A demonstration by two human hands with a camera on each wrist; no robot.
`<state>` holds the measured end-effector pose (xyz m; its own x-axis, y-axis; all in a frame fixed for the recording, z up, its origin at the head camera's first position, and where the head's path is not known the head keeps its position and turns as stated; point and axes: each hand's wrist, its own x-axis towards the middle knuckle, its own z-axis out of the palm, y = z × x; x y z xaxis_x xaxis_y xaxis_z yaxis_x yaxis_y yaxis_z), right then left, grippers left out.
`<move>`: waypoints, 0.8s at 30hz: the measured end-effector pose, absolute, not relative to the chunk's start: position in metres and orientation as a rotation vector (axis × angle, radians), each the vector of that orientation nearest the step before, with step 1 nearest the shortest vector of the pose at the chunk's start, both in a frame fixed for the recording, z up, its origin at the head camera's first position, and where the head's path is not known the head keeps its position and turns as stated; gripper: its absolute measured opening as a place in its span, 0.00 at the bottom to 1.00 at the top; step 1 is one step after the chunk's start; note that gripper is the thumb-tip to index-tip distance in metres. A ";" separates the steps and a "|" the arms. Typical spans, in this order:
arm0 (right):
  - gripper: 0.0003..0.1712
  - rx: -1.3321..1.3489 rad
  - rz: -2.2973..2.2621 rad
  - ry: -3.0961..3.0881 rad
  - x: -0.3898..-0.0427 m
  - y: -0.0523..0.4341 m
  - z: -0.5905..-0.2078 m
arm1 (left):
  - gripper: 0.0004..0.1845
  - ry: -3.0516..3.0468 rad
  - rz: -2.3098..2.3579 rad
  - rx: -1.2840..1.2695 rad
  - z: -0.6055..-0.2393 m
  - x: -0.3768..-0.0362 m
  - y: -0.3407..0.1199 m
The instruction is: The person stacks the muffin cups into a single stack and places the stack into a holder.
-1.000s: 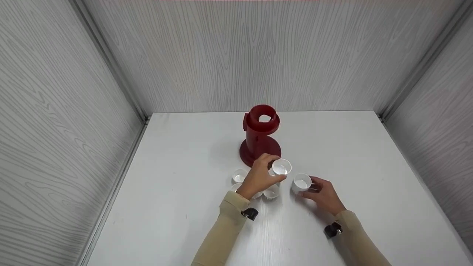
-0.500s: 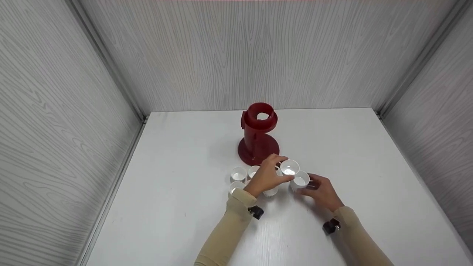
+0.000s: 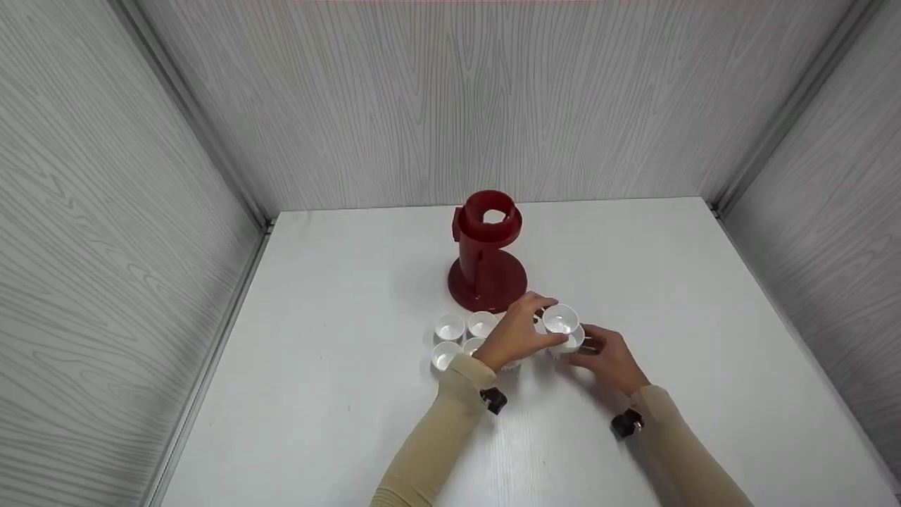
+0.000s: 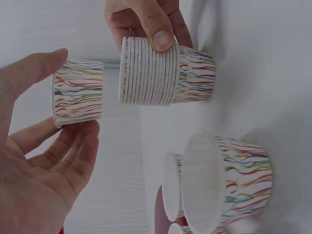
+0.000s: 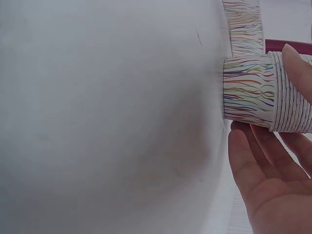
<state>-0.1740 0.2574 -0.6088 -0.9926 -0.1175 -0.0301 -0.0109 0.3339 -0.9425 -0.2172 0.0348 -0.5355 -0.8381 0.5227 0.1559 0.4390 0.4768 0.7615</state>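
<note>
Head view: on the counter (image 3: pixel 338 394), near the middle and in front of the red holder (image 3: pixel 487 250), the right hand (image 3: pixel 609 360) grips a nested stack of cups (image 4: pixel 165 72) standing on the surface, while the left hand (image 3: pixel 516 336) pinches a single cup (image 4: pixel 78 91) just above the stack. Judging by this, stacking is well along, with loose cups (image 3: pixel 457 336) left. All are white inside, striped outside.

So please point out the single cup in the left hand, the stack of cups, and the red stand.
single cup (image 4: pixel 78 90), left wrist view, striped side wall
stack of cups (image 4: pixel 165 72), left wrist view, nested rims
red stand (image 3: pixel 487 243), head view, upright column
</note>
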 end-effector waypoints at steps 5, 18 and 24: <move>0.35 -0.147 -1.784 2.481 -0.175 0.256 -0.608 | 0.32 2.594 1.307 0.873 -0.538 -0.219 0.040; 0.33 -0.156 -1.825 2.477 -0.177 0.258 -0.609 | 0.33 2.593 1.281 0.882 -0.545 -0.218 0.051; 0.30 -0.235 -1.805 2.521 -0.177 0.259 -0.611 | 0.33 2.602 1.256 0.857 -0.553 -0.218 0.056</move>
